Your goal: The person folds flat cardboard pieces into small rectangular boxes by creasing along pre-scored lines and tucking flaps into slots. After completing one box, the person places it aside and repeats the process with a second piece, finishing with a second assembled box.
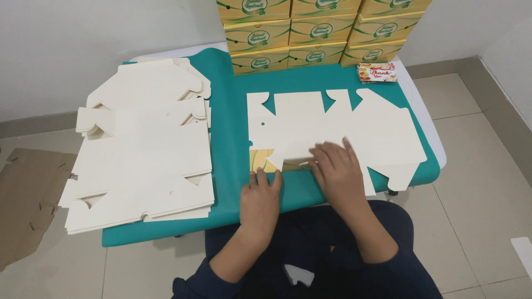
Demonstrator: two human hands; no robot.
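The left hand (260, 202) lay flat and open, fingers pressing on the near edge of one flat box blank (332, 124). The right hand (337, 169) was also open, palm down, fingers spread on the lower middle part of the same blank; neither hand gripped anything.

There was one blank under the hands, unfolded, with the plain cream inner side up. Its outline had many flaps, some pointed and some with round notches, and one small hole near its left part. At the near left corner one flap (261, 159) was turned over and showed a yellow and green printed side. The long axis of the blank ran left to right across the table (233, 111), and its pointed flaps looked toward the right and toward the wall.

To the left, well apart from the hands, lay one stack (141, 149) of the same cream blanks, too many to count. At the far edge of the table stood nine folded yellow and green boxes (318, 30) visible, in three columns and three rows. Just beside them on the right lay one small card (377, 72). On the floor to the left lay one brown cardboard sheet (27, 194).
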